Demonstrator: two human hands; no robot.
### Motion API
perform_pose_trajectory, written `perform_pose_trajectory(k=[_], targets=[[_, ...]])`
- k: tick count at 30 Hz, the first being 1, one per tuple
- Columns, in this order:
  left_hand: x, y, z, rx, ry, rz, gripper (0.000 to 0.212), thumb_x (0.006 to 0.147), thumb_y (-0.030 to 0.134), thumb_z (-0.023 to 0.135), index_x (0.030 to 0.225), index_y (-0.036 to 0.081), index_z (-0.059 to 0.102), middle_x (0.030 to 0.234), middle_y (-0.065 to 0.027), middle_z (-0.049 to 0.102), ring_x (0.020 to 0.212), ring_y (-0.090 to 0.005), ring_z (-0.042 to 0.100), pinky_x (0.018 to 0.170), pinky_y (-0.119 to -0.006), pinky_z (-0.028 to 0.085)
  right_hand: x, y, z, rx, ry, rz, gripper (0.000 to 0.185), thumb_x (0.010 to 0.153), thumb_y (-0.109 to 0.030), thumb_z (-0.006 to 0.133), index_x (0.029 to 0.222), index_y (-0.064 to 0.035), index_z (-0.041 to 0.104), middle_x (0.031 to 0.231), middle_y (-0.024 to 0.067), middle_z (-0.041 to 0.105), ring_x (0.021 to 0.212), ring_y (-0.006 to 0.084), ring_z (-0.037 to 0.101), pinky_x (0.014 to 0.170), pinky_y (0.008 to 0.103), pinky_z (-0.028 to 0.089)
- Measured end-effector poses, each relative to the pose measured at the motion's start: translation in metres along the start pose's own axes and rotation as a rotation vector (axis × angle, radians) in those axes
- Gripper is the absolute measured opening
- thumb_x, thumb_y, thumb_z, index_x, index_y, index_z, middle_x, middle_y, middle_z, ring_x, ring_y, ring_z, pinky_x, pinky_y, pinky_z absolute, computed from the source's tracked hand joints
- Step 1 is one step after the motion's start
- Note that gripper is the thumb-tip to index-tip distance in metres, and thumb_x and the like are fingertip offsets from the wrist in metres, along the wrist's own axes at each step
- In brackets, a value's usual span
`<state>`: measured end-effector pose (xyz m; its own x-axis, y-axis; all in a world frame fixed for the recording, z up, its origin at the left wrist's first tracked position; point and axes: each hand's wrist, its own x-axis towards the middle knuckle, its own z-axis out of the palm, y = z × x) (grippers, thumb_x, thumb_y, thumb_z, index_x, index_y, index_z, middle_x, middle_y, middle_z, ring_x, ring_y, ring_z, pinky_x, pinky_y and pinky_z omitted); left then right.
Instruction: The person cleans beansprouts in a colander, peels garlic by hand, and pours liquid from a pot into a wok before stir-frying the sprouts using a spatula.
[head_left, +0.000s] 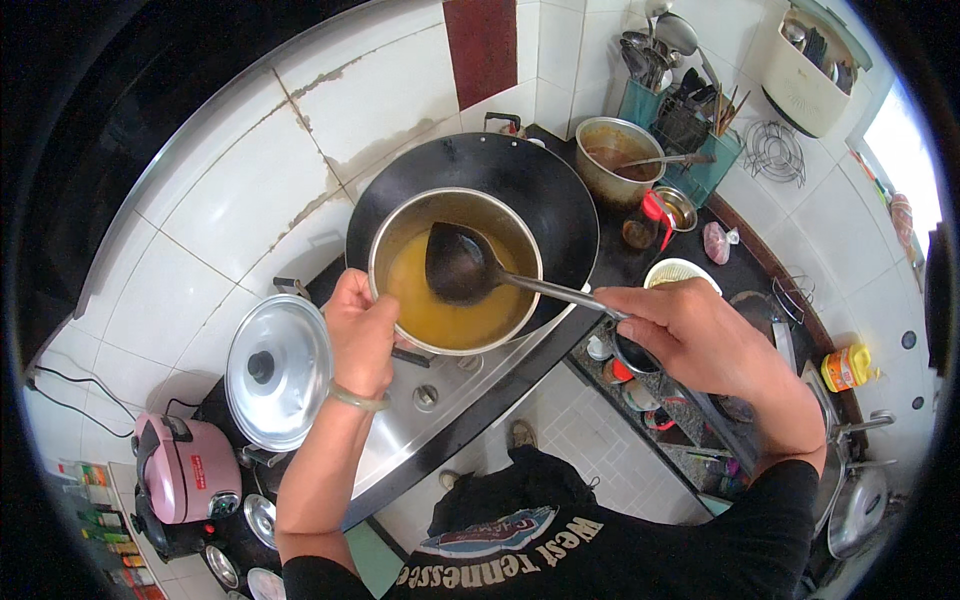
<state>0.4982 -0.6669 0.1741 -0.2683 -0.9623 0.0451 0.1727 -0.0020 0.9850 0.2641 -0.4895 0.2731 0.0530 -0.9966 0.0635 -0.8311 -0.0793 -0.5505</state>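
My left hand (365, 326) grips the left rim of a metal pot (532, 281), which is over the near part of a black wok (574, 202). Yellowish liquid (409, 300) partly fills the pot. In my right hand (671, 326) is the handle of a wok spatula (461, 262). Its dark, broad head is inside the pot, over the liquid; I cannot tell how much of it is submerged. The wok sits on a steel gas stove (397, 420), with the pot covering much of it from view.
A lidded aluminium pot (274, 345) stands left of the stove, beyond a pink rice cooker (187, 472). Right of the wok are a pot of brown liquid (611, 161) with a ladle, a red-topped bottle (645, 225), a small metal bowl (681, 202) and a white basket (690, 270).
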Motion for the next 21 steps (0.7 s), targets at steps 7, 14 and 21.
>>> perform_pose_trajectory(k=[7, 14, 21], targets=[[0.000, -0.005, 0.002, -0.010, 0.018, 0.009, 0.023, 0.070, -0.010, 0.046, 0.068, 0.010, 0.036, 0.063, 0.0006, 0.044, 0.045, -0.0053, 0.042, 0.035, -0.021, 0.036, 0.012, 0.014, 0.017, 0.127, -0.047, 0.022, 0.027, 0.082, -0.007, 0.053, 0.107, 0.0023, 0.056, 0.076, 0.0240, 0.059, 0.072, 0.0365, 0.060, 0.066, 0.0397, 0.047], [-0.004, -0.006, 0.008, -0.002, 0.027, 0.043, 0.021, 0.071, -0.008, 0.048, 0.069, 0.010, 0.037, 0.065, 0.0005, 0.045, 0.048, -0.0049, 0.044, 0.036, -0.020, 0.039, 0.020, 0.028, 0.039, 0.449, -0.162, 0.242, 0.028, 0.089, -0.009, 0.050, 0.115, 0.0013, 0.054, 0.072, 0.0052, 0.059, 0.062, 0.0092, 0.054, 0.058, 0.0255, 0.044], [0.003, -0.007, 0.007, -0.013, 0.071, 0.012, 0.019, 0.071, -0.007, 0.048, 0.070, 0.009, 0.039, 0.064, 0.0002, 0.047, 0.046, -0.0061, 0.044, 0.035, -0.021, 0.040, 0.013, 0.032, 0.045, 0.673, -0.127, 0.403, 0.031, 0.089, -0.014, 0.049, 0.117, -0.0017, 0.054, 0.063, 0.0011, 0.053, 0.052, 0.0064, 0.045, 0.048, 0.0233, 0.039]])
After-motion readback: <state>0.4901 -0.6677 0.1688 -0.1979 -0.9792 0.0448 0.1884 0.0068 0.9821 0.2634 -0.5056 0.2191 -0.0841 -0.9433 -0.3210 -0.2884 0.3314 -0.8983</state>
